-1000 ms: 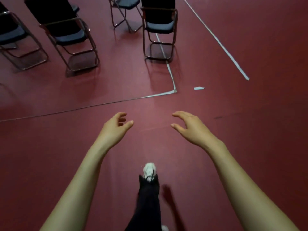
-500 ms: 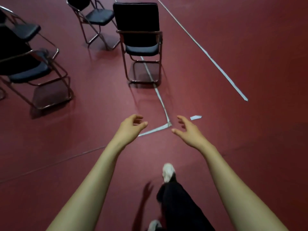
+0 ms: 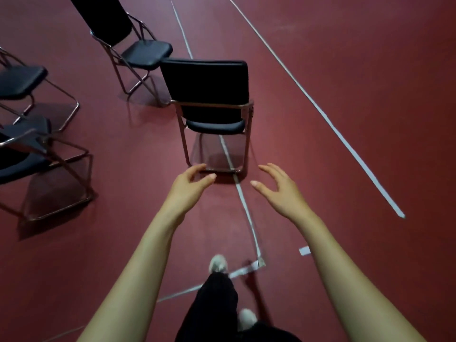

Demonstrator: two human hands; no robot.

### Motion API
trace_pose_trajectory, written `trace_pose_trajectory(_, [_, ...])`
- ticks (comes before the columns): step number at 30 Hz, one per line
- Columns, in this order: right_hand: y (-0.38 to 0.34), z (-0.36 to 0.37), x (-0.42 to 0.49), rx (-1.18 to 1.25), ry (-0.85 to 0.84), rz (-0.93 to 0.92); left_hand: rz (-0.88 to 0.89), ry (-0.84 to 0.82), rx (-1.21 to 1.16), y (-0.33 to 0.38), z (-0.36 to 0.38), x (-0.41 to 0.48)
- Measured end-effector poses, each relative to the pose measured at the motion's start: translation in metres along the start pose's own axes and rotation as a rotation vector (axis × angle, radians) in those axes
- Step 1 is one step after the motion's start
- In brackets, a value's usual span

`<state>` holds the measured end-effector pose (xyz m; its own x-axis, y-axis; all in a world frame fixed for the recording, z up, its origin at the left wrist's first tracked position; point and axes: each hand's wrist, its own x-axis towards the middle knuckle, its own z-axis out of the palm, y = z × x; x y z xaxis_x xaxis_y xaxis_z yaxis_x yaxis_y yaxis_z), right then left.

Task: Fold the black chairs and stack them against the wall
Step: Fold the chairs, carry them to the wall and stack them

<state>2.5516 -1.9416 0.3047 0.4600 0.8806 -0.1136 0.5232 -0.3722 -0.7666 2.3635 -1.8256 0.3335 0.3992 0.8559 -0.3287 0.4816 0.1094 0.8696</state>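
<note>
Dark red floor fills the room, smooth and a little shiny. Thin white tape lines are stuck flat on it. One long tape line runs off to the right. A thinner tape line runs straight under the nearest black chair. A small scrap of tape lies near the corner where two lines meet. The nearest black chair stands open on the floor, right ahead of the person, with its back turned to them. Its back is a flat black pad with round corners. Its seat is a soft-looking black cushion, and its legs are thin shiny metal tubes bent into a loop at the bottom. The left grip is held out toward the chair, fingers spread and gently curved, holding nothing. The right grip is held out beside it, fingers spread wide, holding nothing too. A second chair stands open behind the nearest one and to its left. Two more open chairs, a far left chair and a near left chair, stand at the left edge, partly cut off. Low down, a black trouser leg and a white shoe show on the floor beside the tape corner.
</note>
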Motion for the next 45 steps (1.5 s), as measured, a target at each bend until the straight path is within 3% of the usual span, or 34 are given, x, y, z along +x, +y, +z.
trace_pose_trajectory(3, [-0.001, 0.009, 0.114, -0.057, -0.069, 0.011, -0.015, 0.038, -0.059, 0.018, -0.01, 0.109])
trace_pose_trajectory(8, [-0.017, 0.015, 0.267, -0.075, -0.031, 0.009, 0.03, 0.05, 0.04, 0.049, -0.031, 0.254])
trace_pose_trajectory(16, [-0.073, -0.005, 0.506, -0.248, -0.029, -0.062, 0.255, 0.078, 0.387, 0.154, -0.071, 0.479])
trace_pose_trajectory(23, [-0.067, 0.004, 0.696, -0.308, -0.23, -0.055, 0.16, -0.097, 0.611, 0.196, -0.072, 0.67])
trace_pose_trajectory(28, [-0.024, 0.025, 0.842, -0.34, -0.368, 0.14, -0.008, -0.284, 0.669, 0.219, -0.06, 0.81])
trace_pose_trajectory(31, [0.003, 0.038, 0.911, -0.396, -0.419, 0.186, -0.009, -0.407, 0.801, 0.226, -0.045, 0.89])
trace_pose_trajectory(36, [0.062, 0.069, 0.993, -0.452, -0.42, 0.205, 0.067, -0.435, 0.95, 0.189, 0.005, 1.005])
trace_pose_trajectory(45, [0.218, 0.16, 1.05, -0.481, -0.553, 0.401, -0.024, -0.602, 1.134, 0.017, 0.102, 1.107])
